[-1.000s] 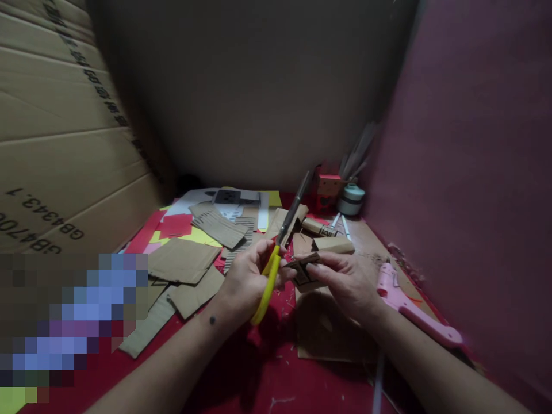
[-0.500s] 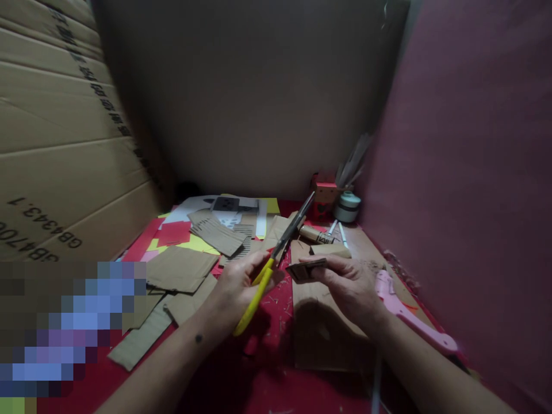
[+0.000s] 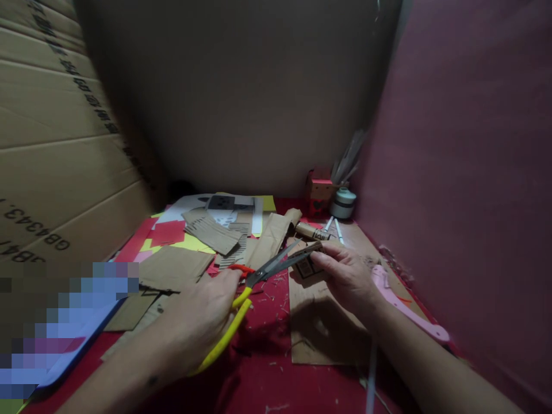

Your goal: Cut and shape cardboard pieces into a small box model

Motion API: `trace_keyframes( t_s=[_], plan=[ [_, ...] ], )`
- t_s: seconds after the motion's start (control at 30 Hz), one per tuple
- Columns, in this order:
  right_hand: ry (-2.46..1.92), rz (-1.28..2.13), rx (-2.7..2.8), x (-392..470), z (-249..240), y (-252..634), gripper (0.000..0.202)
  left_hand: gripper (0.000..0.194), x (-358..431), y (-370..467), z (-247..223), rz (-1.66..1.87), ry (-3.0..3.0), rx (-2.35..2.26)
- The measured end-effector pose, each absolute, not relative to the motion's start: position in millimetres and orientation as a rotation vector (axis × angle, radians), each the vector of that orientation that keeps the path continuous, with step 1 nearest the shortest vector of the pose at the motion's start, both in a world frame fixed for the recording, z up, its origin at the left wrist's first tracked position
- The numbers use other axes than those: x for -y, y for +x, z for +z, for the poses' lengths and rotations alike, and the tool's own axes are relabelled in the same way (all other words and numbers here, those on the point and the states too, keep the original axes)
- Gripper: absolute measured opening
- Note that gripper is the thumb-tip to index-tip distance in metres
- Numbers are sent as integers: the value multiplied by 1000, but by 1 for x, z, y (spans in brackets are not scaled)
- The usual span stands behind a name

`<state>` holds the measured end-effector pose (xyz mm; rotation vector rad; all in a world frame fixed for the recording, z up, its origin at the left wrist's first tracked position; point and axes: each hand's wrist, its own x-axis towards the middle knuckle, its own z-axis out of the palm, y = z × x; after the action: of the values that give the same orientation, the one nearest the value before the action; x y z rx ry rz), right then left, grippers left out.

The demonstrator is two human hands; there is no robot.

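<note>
A pair of scissors (image 3: 259, 276) with yellow handles is gripped in my left hand (image 3: 211, 305), the fingers closed round the handles. The scissor blades are spread and point up to the right, at the near side of a small cardboard piece (image 3: 307, 263). That piece, dark-printed on its face, is pinched between the thumb and fingers of my right hand (image 3: 347, 273). Whether the blades touch the cardboard I cannot tell. Below my right hand a flat cardboard sheet (image 3: 319, 345) lies on the red tabletop (image 3: 263, 368), partly in shadow.
Cut cardboard pieces (image 3: 175, 267) and coloured paper (image 3: 169, 232) lie at the left. A pink glue gun (image 3: 401, 307) rests at the right. Behind stand a mint-coloured jar (image 3: 344, 204) and a small red box (image 3: 319, 192). A large carton (image 3: 52, 144) walls the left side.
My left hand has turned the scissors so the now spread blades reach the cardboard piece. My right hand has tilted the piece, showing more of its printed face. The view has shifted slightly.
</note>
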<state>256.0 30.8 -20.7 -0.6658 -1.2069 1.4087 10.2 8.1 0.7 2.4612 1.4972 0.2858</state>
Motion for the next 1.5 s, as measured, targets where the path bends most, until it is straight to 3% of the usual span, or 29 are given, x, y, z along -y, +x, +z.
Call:
trace_keyframes(
  t_s=[1.17, 1.5],
  plan=[
    [-711, 1501, 1151, -34, -26, 253, 22, 13, -1, 28, 2, -23, 2516, -1586],
    [-744, 1506, 1124, -32, -25, 250, 22, 16, -2, 27, -6, 137, 2480, -1497]
  ],
)
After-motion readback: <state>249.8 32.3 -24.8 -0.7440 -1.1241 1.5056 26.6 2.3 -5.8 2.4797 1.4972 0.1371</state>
